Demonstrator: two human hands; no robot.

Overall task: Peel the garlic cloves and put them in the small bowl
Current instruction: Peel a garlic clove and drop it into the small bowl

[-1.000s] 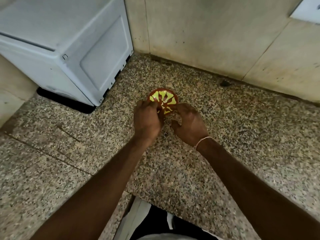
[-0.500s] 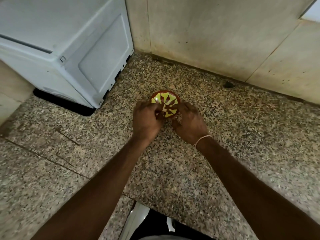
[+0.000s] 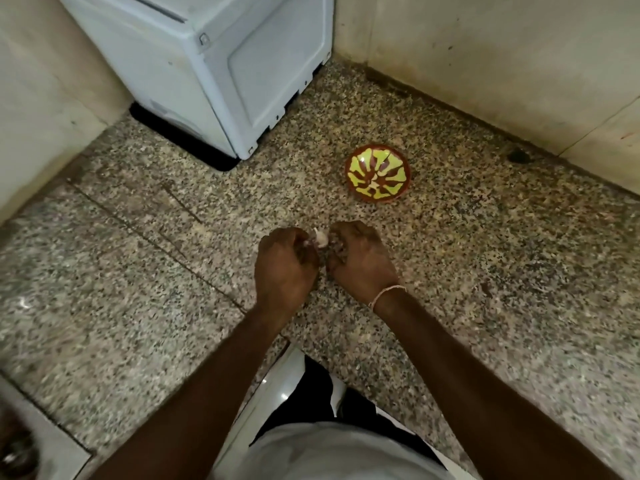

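A pale garlic clove (image 3: 320,237) sits pinched between my two hands near the middle of the speckled granite counter (image 3: 485,271), its tip poking up between the knuckles. My left hand (image 3: 285,268) curls its fingers around the clove from nine o'clock; my right hand (image 3: 360,258), a thin band at the wrist, closes on it from three o'clock, fingertips bent inward and blurred. The small bowl (image 3: 377,173), red-rimmed with a yellow-green sunburst pattern, stands apart from the hands at about one o'clock; I cannot tell what lies inside it. A white appliance (image 3: 207,64) fills the eleven o'clock corner against the beige tiled wall (image 3: 502,57).
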